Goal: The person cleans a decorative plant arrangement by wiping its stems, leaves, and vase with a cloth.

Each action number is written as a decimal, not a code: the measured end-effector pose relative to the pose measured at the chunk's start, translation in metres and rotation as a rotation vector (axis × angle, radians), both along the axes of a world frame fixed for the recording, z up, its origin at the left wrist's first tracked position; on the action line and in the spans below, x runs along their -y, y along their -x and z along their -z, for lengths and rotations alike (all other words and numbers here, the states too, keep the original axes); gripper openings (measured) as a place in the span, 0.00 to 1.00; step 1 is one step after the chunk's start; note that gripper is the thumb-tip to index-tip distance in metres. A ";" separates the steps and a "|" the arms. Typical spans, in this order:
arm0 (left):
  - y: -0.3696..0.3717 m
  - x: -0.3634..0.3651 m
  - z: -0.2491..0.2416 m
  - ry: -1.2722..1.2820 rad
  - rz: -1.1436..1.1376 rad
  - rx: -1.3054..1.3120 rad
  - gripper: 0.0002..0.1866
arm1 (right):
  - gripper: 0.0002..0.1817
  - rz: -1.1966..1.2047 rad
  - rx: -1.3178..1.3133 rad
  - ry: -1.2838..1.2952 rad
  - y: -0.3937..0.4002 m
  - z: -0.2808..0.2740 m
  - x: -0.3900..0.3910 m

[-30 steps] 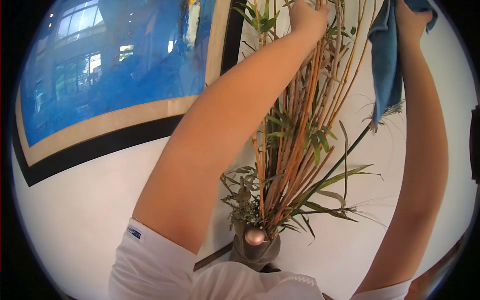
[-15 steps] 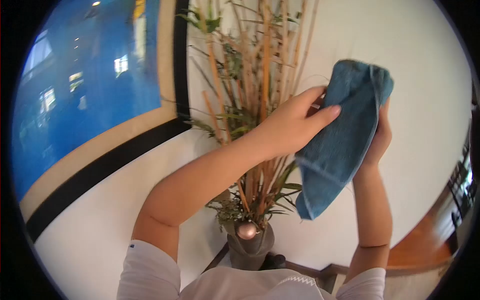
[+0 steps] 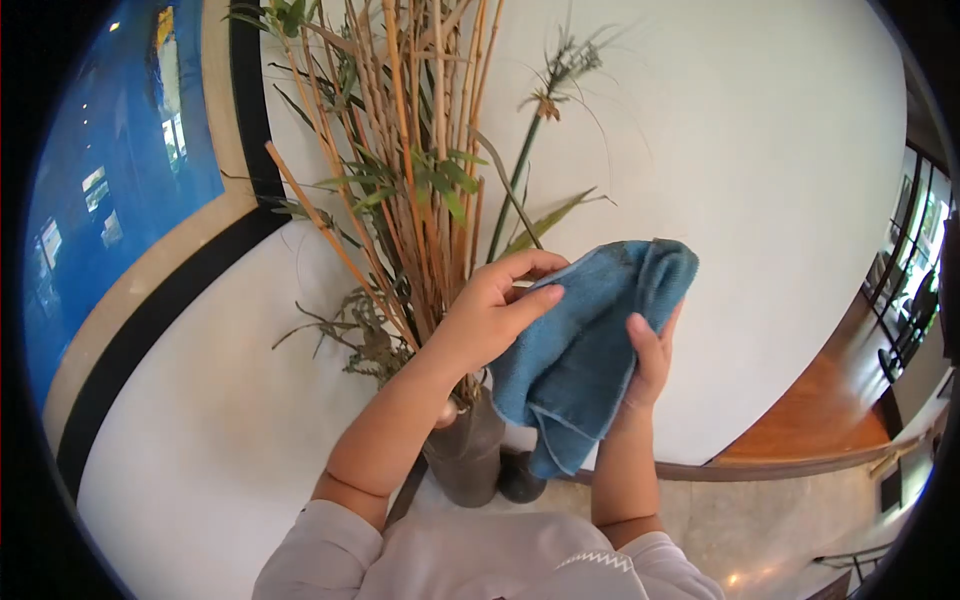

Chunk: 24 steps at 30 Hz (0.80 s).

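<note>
Between my hands hangs a blue cleaning cloth (image 3: 590, 330), creased and partly folded, with a loose corner dangling below. My left hand (image 3: 505, 310) pinches its left edge between thumb and fingers. On the other side, my right hand (image 3: 652, 355) grips the right edge, thumb in front and most fingers hidden behind the fabric. Just behind my left hand rises an arrangement of bamboo stalks (image 3: 410, 150) with green leaves, standing in a tall grey vase (image 3: 468, 455). A shiny ball (image 3: 447, 413) at the vase's rim is partly covered by my left forearm.
A large blue picture (image 3: 130, 170) in a black frame (image 3: 150, 315) hangs on the white wall at left. Beside the vase sits a small dark round object (image 3: 520, 480). An orange-brown wooden floor (image 3: 810, 410) and dark-framed windows (image 3: 905, 220) show at right.
Both hands and the cloth have moved lower and to the left in view, and the cloth is spread wider. The view has turned right, showing more floor and windows.
</note>
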State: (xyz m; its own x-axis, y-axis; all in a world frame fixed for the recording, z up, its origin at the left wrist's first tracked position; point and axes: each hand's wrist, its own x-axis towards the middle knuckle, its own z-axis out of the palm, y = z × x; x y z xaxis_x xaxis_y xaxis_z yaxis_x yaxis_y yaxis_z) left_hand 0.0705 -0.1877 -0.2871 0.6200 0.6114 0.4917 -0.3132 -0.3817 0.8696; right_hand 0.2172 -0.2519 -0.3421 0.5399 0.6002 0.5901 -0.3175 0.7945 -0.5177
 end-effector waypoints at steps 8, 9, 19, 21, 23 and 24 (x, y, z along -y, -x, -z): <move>-0.046 0.008 0.060 0.182 -0.024 0.095 0.21 | 0.37 -0.038 -0.013 0.181 -0.049 0.032 0.002; -0.050 0.008 0.065 0.115 -0.078 0.042 0.24 | 0.36 -0.042 0.014 0.185 -0.053 0.036 0.000; -0.062 0.018 0.097 0.094 -0.191 0.001 0.16 | 0.19 -0.108 0.656 0.056 -0.058 0.059 -0.013; -0.055 0.019 0.097 0.113 -0.301 0.025 0.11 | 0.14 -0.195 0.515 0.081 -0.054 0.068 -0.014; -0.043 0.020 0.098 0.185 -0.403 0.136 0.12 | 0.13 -0.330 0.298 0.113 -0.046 0.072 -0.017; -0.039 0.023 0.094 0.224 -0.450 0.191 0.13 | 0.13 -0.424 0.244 0.124 -0.041 0.075 -0.019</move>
